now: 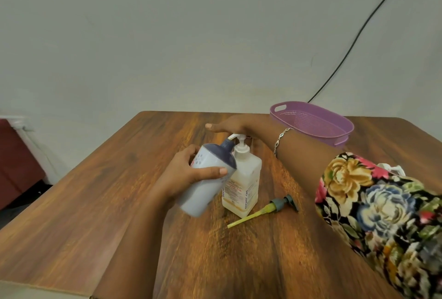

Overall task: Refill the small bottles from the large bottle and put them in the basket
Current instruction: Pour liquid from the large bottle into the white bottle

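Presently the small bottle (205,179) is gripped around its body by the left hand (184,172) and tilted at the centre of the frame, its dark neck held at the spout (232,135) of the large bottle (244,179), which stands upright on the table (119,191). The right hand (229,126) is laid flat, fingers straight, on that bottle's top. If the neck slips off the spout, liquid is likely to be squirted onto the table; a skewed press could tip the large bottle. The loose pump (275,207) (lying lower right) could be knocked. The basket (308,117) is seen upper right, well apart.
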The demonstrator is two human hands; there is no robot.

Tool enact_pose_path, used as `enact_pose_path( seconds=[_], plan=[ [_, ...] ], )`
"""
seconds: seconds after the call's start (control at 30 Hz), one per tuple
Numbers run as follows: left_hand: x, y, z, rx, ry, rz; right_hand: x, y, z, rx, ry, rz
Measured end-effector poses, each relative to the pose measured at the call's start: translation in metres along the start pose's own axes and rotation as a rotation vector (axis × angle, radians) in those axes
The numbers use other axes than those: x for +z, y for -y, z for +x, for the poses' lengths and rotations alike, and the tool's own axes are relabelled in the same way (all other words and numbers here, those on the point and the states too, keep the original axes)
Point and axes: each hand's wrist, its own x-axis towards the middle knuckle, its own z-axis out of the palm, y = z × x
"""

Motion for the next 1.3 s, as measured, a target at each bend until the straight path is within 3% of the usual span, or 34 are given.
enact_pose_path(
  seconds=[0.27, 0.43, 0.53, 0.67, 0.77, 0.93, 1.07, 1.3],
  plan=[
    [0.002, 0.005, 0.002, -0.008, 0.017, -0.026, 0.011, -0.006, 0.005, -0.012, -0.212, -0.268],
    [0.000, 0.004, 0.003, 0.015, 0.001, -0.016, 0.000, -0.001, 0.003, 0.000, -0.026, -0.023],
    [-0.001, 0.005, 0.003, 0.022, 0.009, -0.013, 0.003, -0.001, 0.007, -0.006, -0.013, -0.035],
    [0.000, 0.009, 0.004, 0.020, 0.000, -0.013, 0.013, -0.005, 0.010, -0.019, -0.202, -0.238],
    [0.000, 0.008, 0.003, 0.025, 0.001, -0.015, 0.012, -0.010, 0.013, -0.041, -0.300, -0.262],
    [0.001, 0.007, 0.001, 0.028, 0.003, -0.007, 0.002, -0.006, 0.006, -0.035, -0.101, -0.106],
    [0.003, 0.004, -0.001, 0.030, 0.004, -0.011, 0.002, -0.005, 0.003, -0.025, -0.066, -0.080],
    [0.003, 0.005, 0.001, 0.000, 0.035, -0.071, 0.013, -0.010, 0.008, -0.007, -0.329, -0.292]
  ],
)
